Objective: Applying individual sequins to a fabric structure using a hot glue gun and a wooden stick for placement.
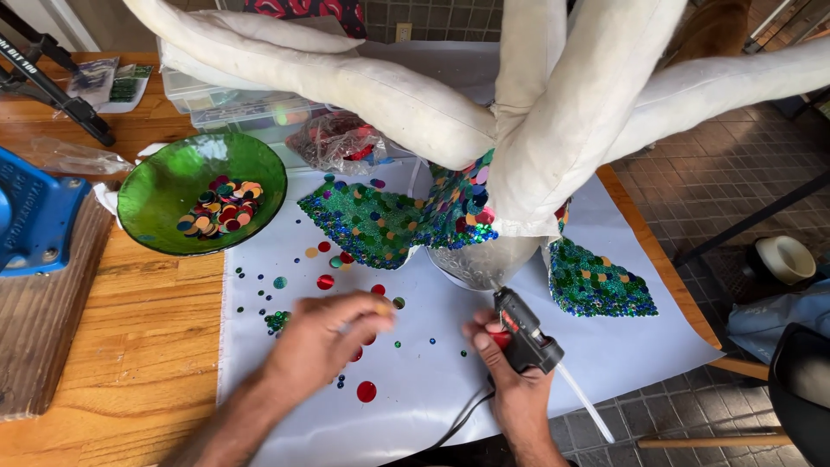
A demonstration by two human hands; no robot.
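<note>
Just ahead of the right hand [510,367], the black glue gun [526,333] it grips points its nozzle at the silvery base [484,262] of a padded white figure [553,112], ready for the spot where sequins are wanted. A clear glue stick [584,399] juts out behind that hand, and the cord [462,419] trails back toward the person. Beside it, the left hand [333,333] hovers low over the white sheet [432,389] covering the table [138,346], fingers pinched together, seemingly on one small sequin, though motion blur hides it. Loose sequins [325,282] lie scattered around and just beyond that hand for easy picking. Farther up to its left, a green glass bowl [164,186] holds more.
</note>
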